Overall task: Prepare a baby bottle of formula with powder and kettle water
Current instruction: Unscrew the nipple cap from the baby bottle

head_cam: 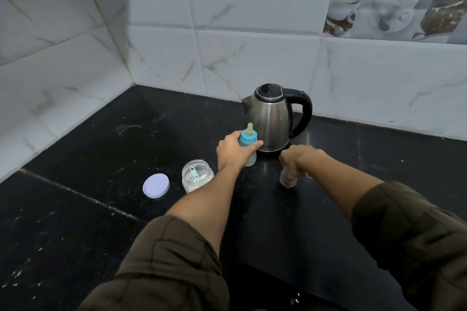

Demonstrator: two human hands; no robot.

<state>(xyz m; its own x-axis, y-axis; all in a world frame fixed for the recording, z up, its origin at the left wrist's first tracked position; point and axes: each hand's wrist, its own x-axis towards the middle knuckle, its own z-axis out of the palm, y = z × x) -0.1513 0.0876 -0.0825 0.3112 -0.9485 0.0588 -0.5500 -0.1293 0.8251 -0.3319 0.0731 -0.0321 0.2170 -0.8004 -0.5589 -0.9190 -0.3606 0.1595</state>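
A baby bottle (249, 141) with a blue collar and pale teat stands on the black counter (101, 209), just in front of the steel kettle (271, 118). My left hand (235, 150) grips the bottle around its body. My right hand (297, 159) holds a small clear cap (286, 179) down on the counter to the right of the bottle. An open jar of white powder (197, 178) with a pale green scoop inside stands left of my left forearm. Its white lid (156, 185) lies flat beside it.
Marble-look tiled walls meet in a corner behind the kettle and to the left. The kettle's black handle points right and its lid is closed. The counter's front edge runs near my elbows.
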